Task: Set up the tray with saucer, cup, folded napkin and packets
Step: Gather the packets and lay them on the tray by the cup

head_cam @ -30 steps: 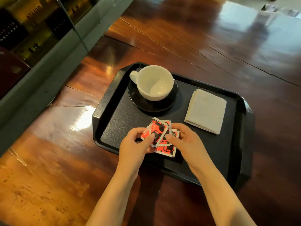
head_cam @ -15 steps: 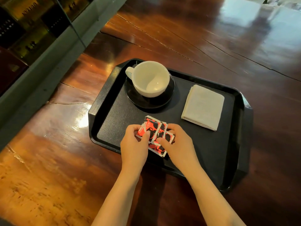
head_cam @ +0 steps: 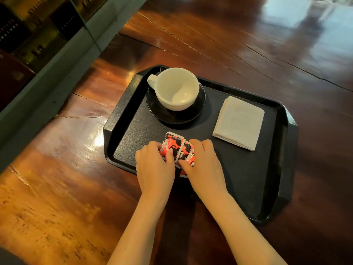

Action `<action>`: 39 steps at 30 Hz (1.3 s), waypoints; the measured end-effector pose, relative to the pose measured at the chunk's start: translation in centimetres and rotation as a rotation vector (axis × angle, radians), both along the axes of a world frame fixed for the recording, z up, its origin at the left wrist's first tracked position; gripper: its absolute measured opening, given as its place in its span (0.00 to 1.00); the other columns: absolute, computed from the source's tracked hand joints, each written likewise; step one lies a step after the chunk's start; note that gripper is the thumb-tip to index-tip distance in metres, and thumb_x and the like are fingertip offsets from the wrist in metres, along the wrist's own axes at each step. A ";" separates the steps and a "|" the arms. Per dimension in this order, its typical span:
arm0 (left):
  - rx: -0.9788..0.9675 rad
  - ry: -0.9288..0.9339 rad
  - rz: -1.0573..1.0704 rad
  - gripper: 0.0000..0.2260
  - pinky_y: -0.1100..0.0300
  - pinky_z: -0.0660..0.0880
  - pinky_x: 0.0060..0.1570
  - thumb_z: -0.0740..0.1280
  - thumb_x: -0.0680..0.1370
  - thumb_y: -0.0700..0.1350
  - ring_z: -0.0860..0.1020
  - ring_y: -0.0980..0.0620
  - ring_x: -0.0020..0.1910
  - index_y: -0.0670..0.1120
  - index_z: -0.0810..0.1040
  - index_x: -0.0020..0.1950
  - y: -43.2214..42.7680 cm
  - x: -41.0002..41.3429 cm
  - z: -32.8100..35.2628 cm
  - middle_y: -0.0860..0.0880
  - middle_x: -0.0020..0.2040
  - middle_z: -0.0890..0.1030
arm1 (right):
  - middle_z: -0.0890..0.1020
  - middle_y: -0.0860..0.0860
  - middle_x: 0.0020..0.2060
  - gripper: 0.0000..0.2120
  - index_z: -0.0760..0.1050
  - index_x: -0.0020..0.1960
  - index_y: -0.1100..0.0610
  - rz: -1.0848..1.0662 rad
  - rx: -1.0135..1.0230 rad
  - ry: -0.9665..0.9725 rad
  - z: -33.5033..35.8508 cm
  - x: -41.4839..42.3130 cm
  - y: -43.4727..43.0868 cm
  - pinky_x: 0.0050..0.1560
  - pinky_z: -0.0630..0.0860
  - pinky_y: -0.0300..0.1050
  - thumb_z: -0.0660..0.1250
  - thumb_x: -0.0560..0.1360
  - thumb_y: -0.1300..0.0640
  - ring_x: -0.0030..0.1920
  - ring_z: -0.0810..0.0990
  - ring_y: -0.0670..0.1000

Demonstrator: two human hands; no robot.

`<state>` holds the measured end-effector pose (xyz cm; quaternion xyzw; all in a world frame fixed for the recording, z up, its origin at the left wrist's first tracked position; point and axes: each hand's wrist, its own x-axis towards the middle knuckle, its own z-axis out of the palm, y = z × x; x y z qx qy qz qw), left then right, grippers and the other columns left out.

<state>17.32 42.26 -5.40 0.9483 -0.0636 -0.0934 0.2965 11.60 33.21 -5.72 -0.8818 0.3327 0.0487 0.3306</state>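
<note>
A black tray (head_cam: 267, 188) lies on the wooden table. At its far left a white cup (head_cam: 176, 88) stands empty on a black saucer (head_cam: 198, 109), handle to the left. A folded beige napkin (head_cam: 238, 122) lies flat at the far right. Near the tray's front edge are several red, black and white packets (head_cam: 175, 148), overlapping. My left hand (head_cam: 154, 167) grips them from the left and my right hand (head_cam: 204, 165) from the right, fingers pressed on top. The packets' near parts are hidden under my hands.
The glossy dark wooden table (head_cam: 66, 188) has long cracks running across it. A grey ledge with a glass panel (head_cam: 47, 60) runs along the left, with dark bottles behind it. Bright reflections lie on the wood left of the tray.
My hands have drawn closer together, squaring the spread packets into a tighter stack and lowering them onto the tray floor. Cup, saucer and napkin have stayed put.
</note>
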 end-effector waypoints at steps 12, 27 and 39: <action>0.015 -0.129 -0.171 0.14 0.59 0.60 0.51 0.67 0.74 0.48 0.67 0.46 0.54 0.47 0.75 0.58 0.8 0.3 -1.0 0.45 0.54 0.74 | 0.63 0.47 0.69 0.39 0.53 0.74 0.47 0.184 -0.170 0.007 -0.5 -3.6 -0.9 0.68 0.56 0.51 0.67 0.69 0.40 0.68 0.57 0.48; 0.034 -0.175 -0.245 0.15 0.51 0.68 0.52 0.69 0.74 0.44 0.68 0.46 0.54 0.46 0.75 0.60 1.2 1.3 -1.4 0.44 0.53 0.75 | 0.68 0.51 0.67 0.35 0.60 0.71 0.51 0.091 -0.307 0.018 -0.8 -3.8 -0.8 0.66 0.60 0.54 0.65 0.70 0.37 0.67 0.65 0.53; 0.055 -0.203 -0.230 0.15 0.51 0.67 0.52 0.67 0.75 0.43 0.69 0.43 0.55 0.43 0.75 0.61 1.3 1.5 -1.2 0.42 0.55 0.76 | 0.65 0.50 0.70 0.36 0.56 0.74 0.50 0.266 -0.262 0.000 -1.0 -2.6 -1.6 0.70 0.53 0.53 0.65 0.71 0.40 0.70 0.61 0.52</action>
